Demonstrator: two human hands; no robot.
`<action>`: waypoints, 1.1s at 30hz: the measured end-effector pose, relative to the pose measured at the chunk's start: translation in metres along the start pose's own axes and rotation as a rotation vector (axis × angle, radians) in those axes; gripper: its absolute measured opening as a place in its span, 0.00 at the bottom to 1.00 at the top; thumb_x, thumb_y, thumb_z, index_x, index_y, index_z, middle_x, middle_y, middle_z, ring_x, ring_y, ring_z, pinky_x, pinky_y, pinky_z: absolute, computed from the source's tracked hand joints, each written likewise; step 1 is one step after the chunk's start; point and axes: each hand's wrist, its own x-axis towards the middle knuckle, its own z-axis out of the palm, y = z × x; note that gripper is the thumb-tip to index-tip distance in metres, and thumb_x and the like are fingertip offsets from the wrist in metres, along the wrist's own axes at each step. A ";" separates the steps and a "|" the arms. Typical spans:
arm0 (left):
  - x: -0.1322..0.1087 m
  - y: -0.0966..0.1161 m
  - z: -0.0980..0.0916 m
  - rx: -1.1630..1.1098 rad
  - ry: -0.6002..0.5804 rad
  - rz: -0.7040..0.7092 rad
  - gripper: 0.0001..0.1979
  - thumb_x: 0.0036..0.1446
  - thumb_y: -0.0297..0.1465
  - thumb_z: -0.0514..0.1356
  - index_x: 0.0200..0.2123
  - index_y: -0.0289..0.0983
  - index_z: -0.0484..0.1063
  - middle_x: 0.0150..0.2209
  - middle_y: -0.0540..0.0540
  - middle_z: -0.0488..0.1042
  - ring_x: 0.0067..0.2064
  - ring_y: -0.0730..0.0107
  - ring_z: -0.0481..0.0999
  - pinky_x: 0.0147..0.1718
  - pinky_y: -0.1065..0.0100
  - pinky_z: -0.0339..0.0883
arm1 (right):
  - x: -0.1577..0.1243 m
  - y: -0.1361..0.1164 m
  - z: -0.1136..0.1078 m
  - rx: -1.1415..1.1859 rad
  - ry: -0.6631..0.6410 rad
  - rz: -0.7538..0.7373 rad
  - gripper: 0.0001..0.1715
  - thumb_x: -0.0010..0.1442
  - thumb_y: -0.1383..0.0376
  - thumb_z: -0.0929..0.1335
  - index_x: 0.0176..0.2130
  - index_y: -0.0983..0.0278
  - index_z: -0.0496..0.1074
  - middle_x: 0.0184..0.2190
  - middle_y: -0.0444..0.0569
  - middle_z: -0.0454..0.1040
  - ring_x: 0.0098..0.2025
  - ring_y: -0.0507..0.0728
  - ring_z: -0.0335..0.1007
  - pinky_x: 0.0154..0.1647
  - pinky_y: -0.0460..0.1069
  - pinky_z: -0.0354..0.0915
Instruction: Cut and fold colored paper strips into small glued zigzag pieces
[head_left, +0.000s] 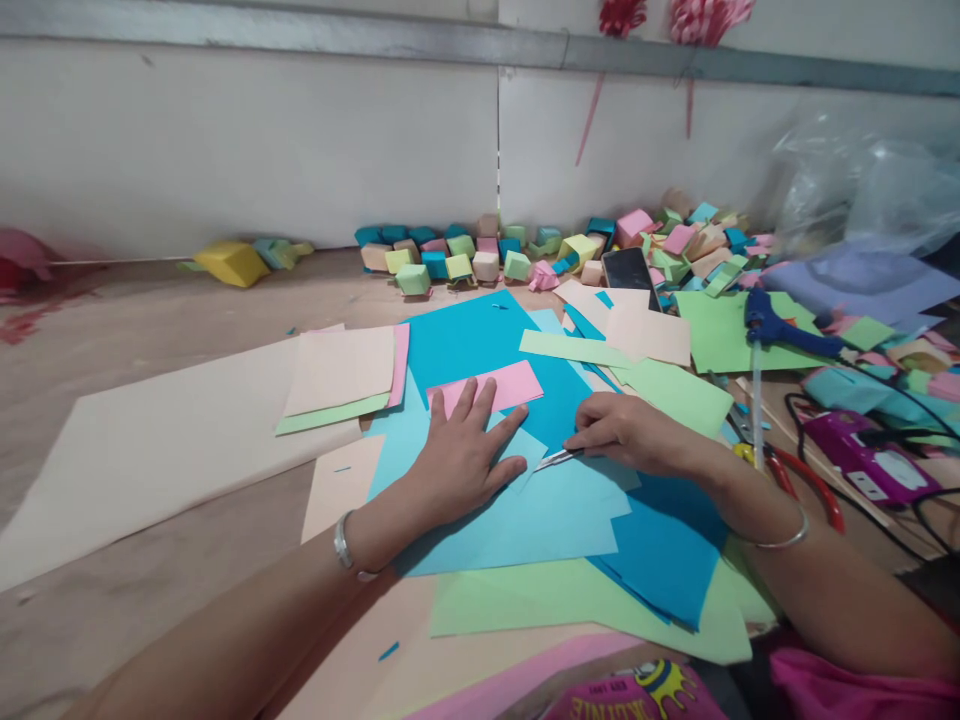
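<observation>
My left hand (pixel 461 450) lies flat with its fingers spread, pressing down on a light blue paper sheet (pixel 517 520) and touching a pink paper strip (pixel 499 385). My right hand (pixel 626 433) is closed round a small metal blade (pixel 555 459), whose tip rests on the light blue sheet just right of my left fingertips. Darker blue sheets (pixel 472 340) and green sheets (pixel 592 600) lie under and around them.
Cream sheets (pixel 150 450) cover the left of the wooden table. Folded paper cubes (pixel 457 255) line the back wall. A phone (pixel 630 270), a blue glue gun (pixel 780 330), red-handled pliers (pixel 802 480), a purple device (pixel 870 460) and cables crowd the right side.
</observation>
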 end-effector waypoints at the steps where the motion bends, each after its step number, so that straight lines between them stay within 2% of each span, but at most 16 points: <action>1: 0.000 0.000 0.000 -0.004 0.005 0.002 0.28 0.64 0.47 0.50 0.66 0.49 0.54 0.70 0.37 0.43 0.68 0.32 0.40 0.57 0.27 0.36 | 0.001 -0.003 0.001 0.002 -0.004 0.001 0.14 0.66 0.67 0.63 0.41 0.59 0.79 0.34 0.51 0.71 0.36 0.55 0.65 0.35 0.49 0.58; 6: 0.000 -0.002 0.002 0.003 0.016 0.006 0.28 0.64 0.47 0.50 0.66 0.49 0.53 0.70 0.36 0.43 0.68 0.33 0.40 0.57 0.27 0.35 | 0.003 -0.019 0.004 -0.006 -0.004 -0.004 0.14 0.66 0.67 0.63 0.39 0.59 0.79 0.32 0.51 0.71 0.35 0.55 0.65 0.34 0.48 0.59; 17: 0.000 0.000 0.001 0.048 -0.002 0.008 0.28 0.65 0.47 0.48 0.66 0.48 0.52 0.69 0.33 0.41 0.68 0.33 0.39 0.57 0.28 0.36 | 0.004 -0.029 0.013 -0.017 0.012 -0.064 0.14 0.66 0.66 0.63 0.39 0.62 0.79 0.31 0.50 0.71 0.33 0.53 0.63 0.32 0.47 0.56; 20: 0.000 0.000 0.001 0.053 0.002 0.011 0.28 0.65 0.47 0.49 0.66 0.49 0.52 0.69 0.33 0.42 0.68 0.32 0.39 0.56 0.27 0.37 | 0.001 -0.030 0.007 0.042 -0.049 -0.155 0.14 0.65 0.68 0.64 0.40 0.60 0.79 0.32 0.49 0.72 0.36 0.53 0.65 0.34 0.47 0.57; 22: -0.001 -0.001 0.002 0.051 0.010 0.014 0.28 0.65 0.47 0.49 0.66 0.49 0.52 0.69 0.33 0.42 0.68 0.32 0.40 0.56 0.27 0.37 | -0.003 -0.026 -0.002 0.089 -0.060 -0.159 0.14 0.66 0.68 0.63 0.43 0.60 0.78 0.35 0.49 0.73 0.39 0.53 0.67 0.37 0.47 0.59; 25: -0.001 -0.001 0.002 0.047 0.020 0.015 0.29 0.65 0.47 0.49 0.66 0.48 0.52 0.69 0.33 0.43 0.68 0.32 0.41 0.56 0.26 0.38 | -0.012 -0.008 -0.020 0.035 0.138 0.032 0.14 0.65 0.67 0.64 0.46 0.62 0.77 0.37 0.51 0.74 0.39 0.54 0.69 0.39 0.47 0.62; 27: -0.001 -0.001 0.002 0.043 0.027 0.014 0.29 0.65 0.47 0.49 0.66 0.48 0.52 0.69 0.32 0.44 0.68 0.32 0.42 0.55 0.26 0.38 | -0.017 0.009 -0.028 -0.139 0.277 0.288 0.14 0.63 0.67 0.65 0.45 0.63 0.78 0.35 0.51 0.75 0.37 0.55 0.70 0.36 0.48 0.62; 29: -0.001 0.000 0.002 0.031 0.050 0.029 0.28 0.64 0.46 0.51 0.65 0.47 0.54 0.68 0.33 0.48 0.68 0.33 0.45 0.55 0.25 0.38 | -0.021 0.024 -0.030 -0.365 0.323 0.527 0.11 0.59 0.66 0.67 0.39 0.64 0.79 0.29 0.52 0.73 0.33 0.58 0.69 0.32 0.50 0.61; 31: -0.001 0.000 0.002 0.004 0.084 0.107 0.27 0.65 0.43 0.52 0.64 0.45 0.55 0.66 0.34 0.53 0.67 0.36 0.48 0.57 0.27 0.40 | -0.021 0.032 -0.026 -0.479 0.342 0.603 0.11 0.58 0.66 0.66 0.35 0.67 0.79 0.29 0.55 0.73 0.34 0.61 0.69 0.33 0.52 0.62; 33: -0.001 0.001 0.001 -0.039 0.108 0.257 0.23 0.66 0.37 0.51 0.64 0.43 0.57 0.64 0.37 0.59 0.66 0.44 0.54 0.59 0.33 0.45 | -0.017 0.032 -0.015 -0.459 0.392 0.502 0.13 0.60 0.65 0.65 0.39 0.67 0.79 0.36 0.58 0.74 0.41 0.63 0.69 0.39 0.54 0.64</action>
